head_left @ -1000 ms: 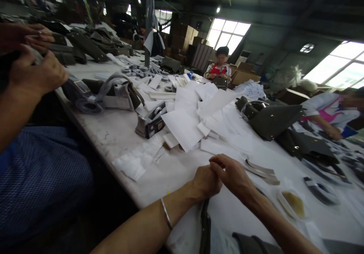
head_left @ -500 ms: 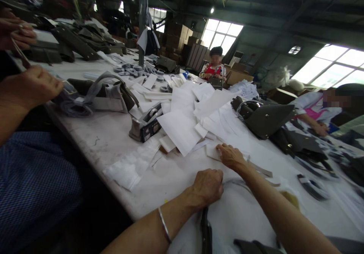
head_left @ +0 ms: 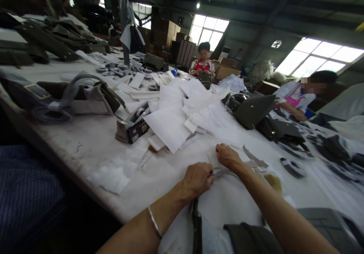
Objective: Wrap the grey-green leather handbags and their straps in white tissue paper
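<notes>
My left hand (head_left: 198,177), with a silver bangle at the wrist, is closed on the end of a thin grey strap (head_left: 227,173) that runs right, beneath my right forearm. Just beyond it, the curled fingers of my right hand (head_left: 227,156) grip a small white sheet (head_left: 212,157), blurred and partly covered. Close to me at the bottom edge lies a dark olive handbag (head_left: 250,239), cut off by the frame and partly hidden by my arms. A loose grey strip (head_left: 256,157) rests right of my right hand.
White sheets (head_left: 170,123) are heaped ahead, beside an open box (head_left: 132,127). A strapped bag (head_left: 93,98) stands left; olive bags (head_left: 253,110) and a strap coil (head_left: 292,167) lie right. Two co-workers (head_left: 202,66) sit across the table (head_left: 71,144). A dark blue checked garment is at lower left.
The view has swung right, so the table's things sit further left. My right hand has drawn back toward me with the white sheet. Another person's hands at the left have left view.
</notes>
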Tool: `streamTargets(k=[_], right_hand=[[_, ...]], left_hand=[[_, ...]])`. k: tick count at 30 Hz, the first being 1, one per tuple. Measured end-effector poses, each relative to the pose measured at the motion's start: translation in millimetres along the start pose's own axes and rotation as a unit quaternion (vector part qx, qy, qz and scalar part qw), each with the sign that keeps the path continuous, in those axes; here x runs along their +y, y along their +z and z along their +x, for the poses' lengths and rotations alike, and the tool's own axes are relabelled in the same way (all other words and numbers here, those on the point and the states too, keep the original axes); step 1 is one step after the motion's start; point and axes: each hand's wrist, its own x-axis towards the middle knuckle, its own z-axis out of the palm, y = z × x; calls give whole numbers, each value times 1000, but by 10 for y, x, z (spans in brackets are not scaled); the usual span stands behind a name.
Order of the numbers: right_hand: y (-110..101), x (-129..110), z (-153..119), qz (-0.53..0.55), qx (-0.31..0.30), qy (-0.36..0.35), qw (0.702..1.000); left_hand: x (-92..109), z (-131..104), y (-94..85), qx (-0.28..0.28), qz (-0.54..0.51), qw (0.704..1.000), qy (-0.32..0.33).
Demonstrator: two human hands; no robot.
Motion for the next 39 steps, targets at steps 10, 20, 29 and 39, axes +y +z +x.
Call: streamTargets(k=[10, 20, 29, 39], right_hand=[[-177, 587, -71, 61, 108, 87, 989], [-14, 2069, -467, 11, 130, 376, 917], [334, 2834, -492, 51, 43, 442, 894], [93, 2658, -260, 46, 30, 414, 909]], left_hand=[[-24, 38, -10, 2, -2, 1000, -12], [31, 23, -60, -20, -8, 999, -27], [26, 31, -43, -25, -26, 999, -41], [-10, 51, -13, -1, -46, 998, -42]])
